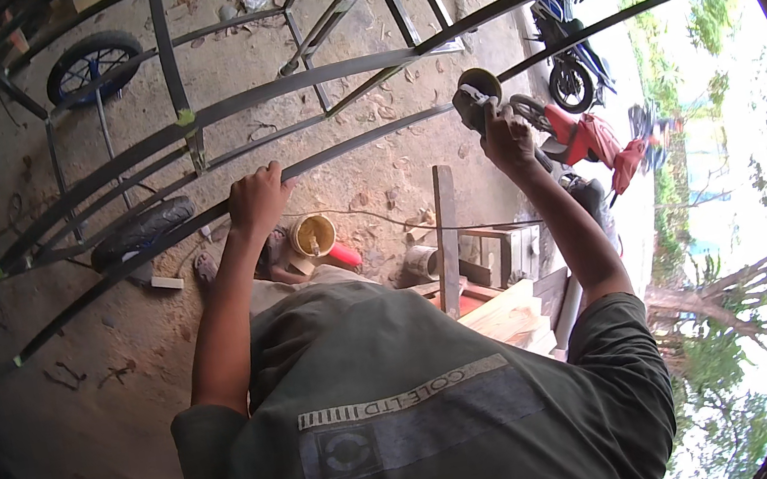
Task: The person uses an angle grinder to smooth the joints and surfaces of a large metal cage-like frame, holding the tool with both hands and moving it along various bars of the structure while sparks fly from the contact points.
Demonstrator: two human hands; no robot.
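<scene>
Hands: two, both bare. Left hand (pixel 259 201): fingers curled over the top of the metal bar, with little gap showing. Right hand (pixel 507 132): fingers wrapped round the body of the power tool.

Metal bar (pixel 368 139): one, dark and narrow, in front of the person. Long axis slanting from a free end at lower left, under the left hand, up to the power tool at right. A dark length continues beyond the tool, roughly in line; whether it is the same piece is hidden.

Power tool (pixel 468 110): one, hand-held, with one round disc (pixel 481 80). Located at the bar, to the right of the left hand and well apart from it. Long axis running from the right hand away from the person, disc at the far end. Contact between disc and bar not clear.

Metal frame (pixel 298 76): one, of many dark bars, beyond the metal bar.

Wheels on the ground: two; one blue-rimmed wheel (pixel 93 67) at upper left, one dark-tyred wheel (pixel 155 219) near the bar.

Bucket (pixel 312 236): one, yellowish inside, a red object (pixel 344 256) just beside it.

Plank (pixel 446 235): one, dark, near pale boards (pixel 508 316), number uncertain.

Motorcycles: at least two, one blue motorcycle (pixel 580 48), one red motorcycle (pixel 588 139), at right.
</scene>
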